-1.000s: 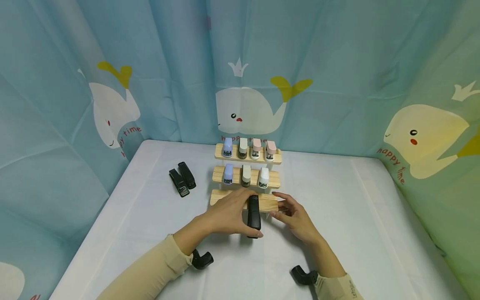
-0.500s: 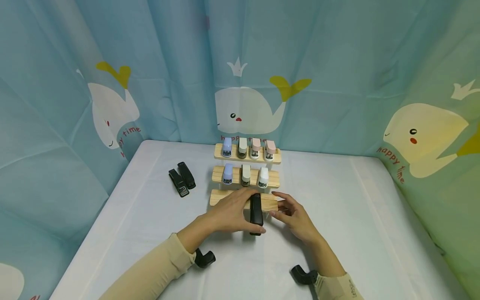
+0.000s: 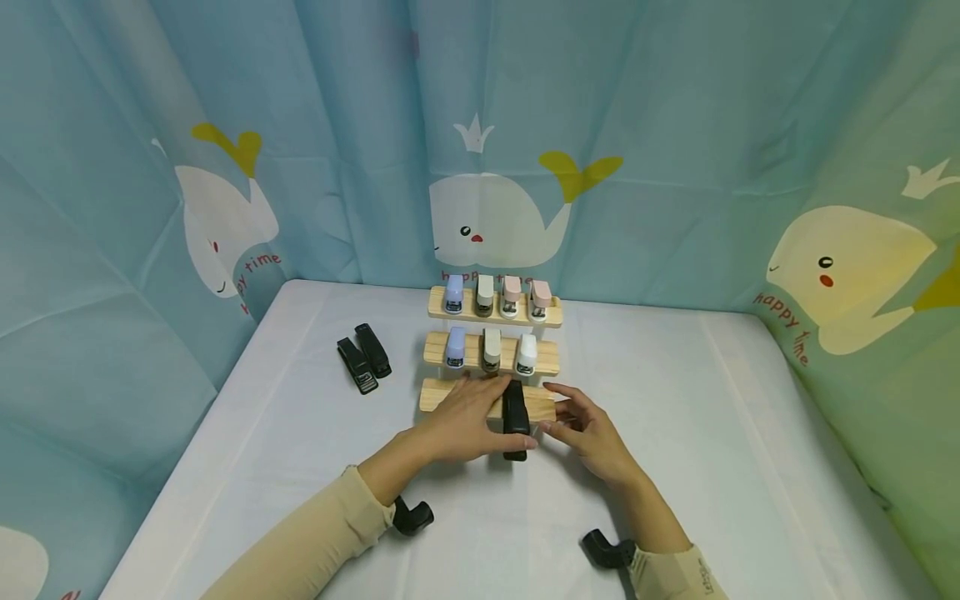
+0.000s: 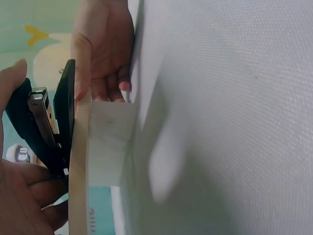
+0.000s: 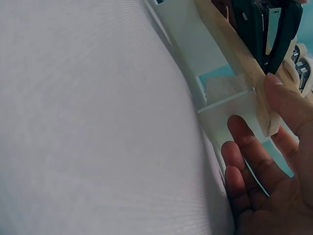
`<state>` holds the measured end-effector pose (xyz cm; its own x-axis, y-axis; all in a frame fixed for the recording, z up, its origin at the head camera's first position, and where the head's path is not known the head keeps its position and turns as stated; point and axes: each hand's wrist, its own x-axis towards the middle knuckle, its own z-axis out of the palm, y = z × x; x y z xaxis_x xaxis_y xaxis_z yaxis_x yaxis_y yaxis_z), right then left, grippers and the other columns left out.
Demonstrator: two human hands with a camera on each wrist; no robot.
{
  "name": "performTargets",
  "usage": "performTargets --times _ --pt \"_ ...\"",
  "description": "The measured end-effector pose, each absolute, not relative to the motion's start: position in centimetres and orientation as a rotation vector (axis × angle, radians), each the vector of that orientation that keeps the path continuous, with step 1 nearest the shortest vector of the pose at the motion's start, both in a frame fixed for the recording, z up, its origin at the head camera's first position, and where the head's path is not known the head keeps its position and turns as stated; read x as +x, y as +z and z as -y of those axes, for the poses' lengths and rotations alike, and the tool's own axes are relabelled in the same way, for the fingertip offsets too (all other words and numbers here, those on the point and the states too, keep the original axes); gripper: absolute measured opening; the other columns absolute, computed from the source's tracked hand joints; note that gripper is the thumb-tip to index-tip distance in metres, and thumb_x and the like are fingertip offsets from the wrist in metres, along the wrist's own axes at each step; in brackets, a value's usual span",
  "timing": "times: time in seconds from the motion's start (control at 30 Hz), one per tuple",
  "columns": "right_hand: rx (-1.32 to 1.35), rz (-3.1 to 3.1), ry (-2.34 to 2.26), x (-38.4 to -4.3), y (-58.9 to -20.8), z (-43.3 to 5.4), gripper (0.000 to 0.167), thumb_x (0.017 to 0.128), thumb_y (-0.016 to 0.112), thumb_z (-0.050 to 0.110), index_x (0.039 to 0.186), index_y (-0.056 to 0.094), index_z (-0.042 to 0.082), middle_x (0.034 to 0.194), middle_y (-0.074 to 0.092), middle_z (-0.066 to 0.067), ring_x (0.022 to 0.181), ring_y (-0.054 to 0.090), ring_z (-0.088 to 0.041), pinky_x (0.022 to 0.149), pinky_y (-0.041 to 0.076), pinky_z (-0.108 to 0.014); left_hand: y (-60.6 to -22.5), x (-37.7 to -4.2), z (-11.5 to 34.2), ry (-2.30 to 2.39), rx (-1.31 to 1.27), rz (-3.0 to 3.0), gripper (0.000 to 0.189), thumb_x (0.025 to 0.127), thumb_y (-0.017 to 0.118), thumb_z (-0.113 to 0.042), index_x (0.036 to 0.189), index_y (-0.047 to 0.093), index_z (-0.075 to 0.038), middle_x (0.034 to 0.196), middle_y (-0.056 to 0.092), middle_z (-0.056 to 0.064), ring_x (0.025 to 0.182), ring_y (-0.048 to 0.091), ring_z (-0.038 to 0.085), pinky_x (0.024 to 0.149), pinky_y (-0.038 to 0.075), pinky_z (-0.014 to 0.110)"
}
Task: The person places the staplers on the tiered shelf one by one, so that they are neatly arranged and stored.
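Note:
My left hand (image 3: 465,421) grips a black stapler (image 3: 515,412) between thumb and fingers, over the lowest step of a three-tier wooden rack (image 3: 431,395). In the left wrist view the stapler (image 4: 64,107) has its jaws apart and its base along the wooden board (image 4: 79,161); its front end juts past the board's front edge in the head view. My right hand (image 3: 592,442) holds the right end of that same step. The right wrist view has its thumb (image 5: 279,90) on the board and the fingers curled beneath, by the translucent support (image 5: 230,117).
Small staplers in lilac (image 3: 455,348), beige (image 3: 491,350), white (image 3: 527,355) and pink (image 3: 540,301) stand on the two upper steps. Two more black staplers (image 3: 357,367) lie on the white table (image 3: 712,450) to the left. A whale-print curtain (image 3: 675,125) surrounds the table.
My left hand has carried the black stapler slightly forward and to the right over the lowest step. The right hand stays at the rack's end.

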<state>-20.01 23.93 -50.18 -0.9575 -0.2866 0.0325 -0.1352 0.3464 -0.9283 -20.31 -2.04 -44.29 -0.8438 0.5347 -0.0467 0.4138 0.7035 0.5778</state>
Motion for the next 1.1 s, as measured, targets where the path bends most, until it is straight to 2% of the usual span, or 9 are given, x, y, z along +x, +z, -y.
performTargets --times 0.2,0.5,0.8,1.1 --pt "-0.396 -2.475 -1.679 -20.0 -50.2 -23.8 0.062 0.095 0.077 0.016 0.151 0.050 0.018 0.121 0.070 -0.019 0.100 0.066 -0.017 0.083 0.052 -0.026 -44.5 -20.3 1.8 0.832 0.709 -2.699 0.115 0.084 0.055 -0.087 0.166 0.023 -0.014 0.171 0.028 0.005 0.160 0.017 0.034 0.130 0.006 0.055" --pt "-0.384 -2.475 -1.671 -19.9 -50.0 -23.8 0.062 0.096 0.076 0.016 0.152 0.049 0.018 0.122 0.070 -0.020 0.101 0.066 -0.017 0.084 0.052 -0.026 -44.7 -20.5 1.6 0.774 0.709 -2.719 0.112 0.087 0.046 -0.088 0.165 0.024 -0.011 0.172 0.023 0.009 0.161 0.014 0.033 0.130 0.006 0.056" --pt "-0.385 -2.488 -1.675 -19.8 -49.9 -23.8 0.061 0.097 0.074 0.015 0.152 0.049 0.015 0.121 0.069 -0.021 0.099 0.065 -0.014 0.082 0.051 -0.025 -44.6 -20.8 1.1 0.737 0.696 -2.741 0.111 0.086 0.041 -0.092 0.165 0.028 -0.015 0.170 0.029 0.005 0.161 0.017 0.032 0.130 0.006 0.055" --pt "-0.394 -2.482 -1.682 -20.0 -50.1 -23.9 0.062 0.096 0.076 0.014 0.152 0.049 0.016 0.121 0.070 -0.019 0.100 0.065 -0.015 0.083 0.052 -0.025 -44.7 -21.2 0.6 0.718 0.664 -2.782 0.110 0.086 0.039 -0.093 0.162 0.035 -0.015 0.167 0.037 0.006 0.158 0.025 0.036 0.129 0.009 0.059"
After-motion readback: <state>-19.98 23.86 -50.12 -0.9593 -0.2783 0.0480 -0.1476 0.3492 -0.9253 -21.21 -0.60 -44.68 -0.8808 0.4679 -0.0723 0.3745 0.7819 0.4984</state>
